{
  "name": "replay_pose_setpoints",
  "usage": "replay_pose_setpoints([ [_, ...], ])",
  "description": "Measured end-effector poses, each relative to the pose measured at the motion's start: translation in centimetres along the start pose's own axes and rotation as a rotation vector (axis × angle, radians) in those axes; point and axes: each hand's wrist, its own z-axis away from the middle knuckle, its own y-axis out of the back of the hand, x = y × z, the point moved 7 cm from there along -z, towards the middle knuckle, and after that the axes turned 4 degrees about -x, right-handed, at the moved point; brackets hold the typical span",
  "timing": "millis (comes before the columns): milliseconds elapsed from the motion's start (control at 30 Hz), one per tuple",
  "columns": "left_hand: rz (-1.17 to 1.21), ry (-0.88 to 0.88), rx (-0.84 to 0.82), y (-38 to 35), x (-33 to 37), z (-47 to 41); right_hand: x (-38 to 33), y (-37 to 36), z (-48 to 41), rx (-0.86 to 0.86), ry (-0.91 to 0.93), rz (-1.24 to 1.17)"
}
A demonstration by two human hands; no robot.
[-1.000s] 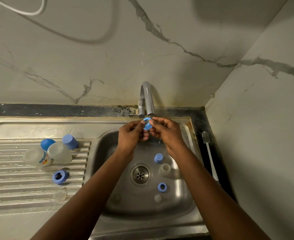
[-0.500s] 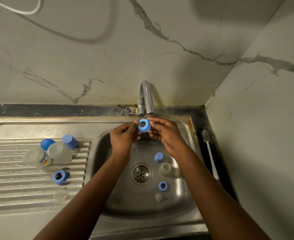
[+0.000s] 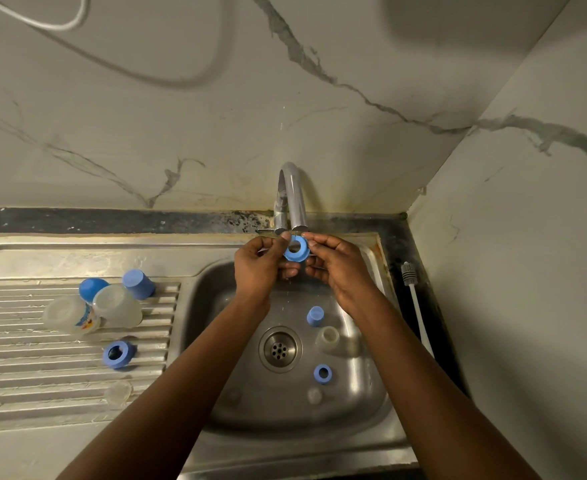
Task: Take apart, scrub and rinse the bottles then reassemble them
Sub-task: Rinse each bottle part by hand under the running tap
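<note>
Two hands, the left hand and right hand, pinch one of three blue rings: this ring, a ring well left of them, a ring below them. Two blue caps: a cap left, a cap below. Left too, one blue dome and two bottles: a bottle, a bottle. One brush right; one tap above.

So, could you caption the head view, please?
Left hand and right hand hold a blue plastic ring under the steel tap above a stainless sink.
</note>
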Motion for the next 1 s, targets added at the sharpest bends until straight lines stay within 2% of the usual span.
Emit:
replay_pose_setpoints([
  [233,-0.034,0.001,0.012,1.3,-0.9,0.3,0.0,-0.6,-0.3,-0.018,0.025,0.003],
  [433,-0.002,0.016,-0.130,0.6,-0.9,0.8,-0.4,-1.3,-0.3,-0.030,0.047,0.117],
  [633,0.194,0.159,-0.154,-0.7,-1.8,0.5,-0.9,-1.4,-0.1,-0.049,0.068,0.173],
  [833,0.322,0.281,-0.112,-1.0,-2.5,0.6,-1.0,0.5,-0.3,0.160,0.127,0.260],
  [1000,0.326,0.328,-0.154,-1.0,-2.4,0.4,-0.3,-0.4,-0.5,0.053,0.045,0.176],
])
